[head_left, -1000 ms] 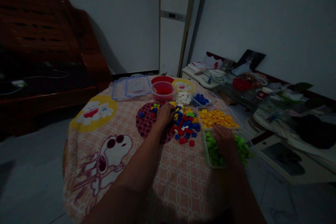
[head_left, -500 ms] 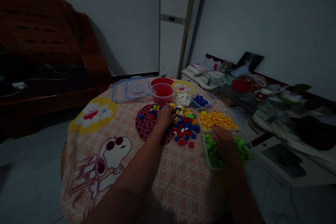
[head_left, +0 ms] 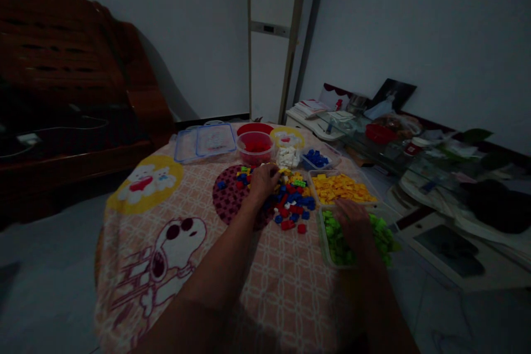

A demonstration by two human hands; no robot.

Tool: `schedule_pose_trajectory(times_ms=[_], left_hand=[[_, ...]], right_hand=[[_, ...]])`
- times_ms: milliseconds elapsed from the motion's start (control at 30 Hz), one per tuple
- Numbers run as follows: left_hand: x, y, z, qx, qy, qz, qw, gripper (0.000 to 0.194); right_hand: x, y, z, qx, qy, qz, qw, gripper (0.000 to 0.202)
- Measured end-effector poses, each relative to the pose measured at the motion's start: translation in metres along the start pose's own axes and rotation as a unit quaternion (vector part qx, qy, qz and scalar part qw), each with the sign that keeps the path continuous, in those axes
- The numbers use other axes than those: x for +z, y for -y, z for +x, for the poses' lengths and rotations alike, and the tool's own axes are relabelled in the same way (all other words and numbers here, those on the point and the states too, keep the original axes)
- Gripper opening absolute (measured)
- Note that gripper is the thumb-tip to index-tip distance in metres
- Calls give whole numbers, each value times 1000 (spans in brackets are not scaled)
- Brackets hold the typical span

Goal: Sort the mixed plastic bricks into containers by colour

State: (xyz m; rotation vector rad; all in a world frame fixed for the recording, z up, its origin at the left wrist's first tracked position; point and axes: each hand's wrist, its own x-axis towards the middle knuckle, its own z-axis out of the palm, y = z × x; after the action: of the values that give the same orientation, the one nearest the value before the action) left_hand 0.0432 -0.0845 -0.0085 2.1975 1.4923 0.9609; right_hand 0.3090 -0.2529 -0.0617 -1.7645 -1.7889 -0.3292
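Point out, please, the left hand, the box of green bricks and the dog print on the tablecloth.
Left hand [head_left: 262, 181]: head view, on its back.
Box of green bricks [head_left: 322, 237]: head view, on its left rim.
Dog print [head_left: 179, 241]: head view, on its white head.

One camera sits on the person's head. It looks forward and down over a cloth-covered table [head_left: 286, 287]. The left hand [head_left: 264, 182] shows near the middle, and the right hand [head_left: 353, 222] shows a bit lower and to the right. The view is wide, with a wooden bench [head_left: 147, 100] at its left, a wall [head_left: 203, 33] ahead and floor [head_left: 53, 265] below.
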Motion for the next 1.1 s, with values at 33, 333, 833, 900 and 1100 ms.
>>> schedule_pose_trajectory(times_ms=[33,333,833,900,1100], left_hand=[[0,-5,0,8,3,-21,1000,15],[43,-59,-30,83,118,-154,977,20],[-9,-14,2,72,114,-19,991,25],[-21,-1,5,62,126,23,990,22],[-30,14,3,40,198,27,979,13]], right_hand=[[1,0,-1,2,-1,0,1000,38],[4,-5,-1,-2,1,-1,1000,38],[1,-2,1,-3,-1,-2,1000,38],[2,-5,0,-3,-3,-3,1000,38],[7,-26,0,-44,32,-21,998,39]])
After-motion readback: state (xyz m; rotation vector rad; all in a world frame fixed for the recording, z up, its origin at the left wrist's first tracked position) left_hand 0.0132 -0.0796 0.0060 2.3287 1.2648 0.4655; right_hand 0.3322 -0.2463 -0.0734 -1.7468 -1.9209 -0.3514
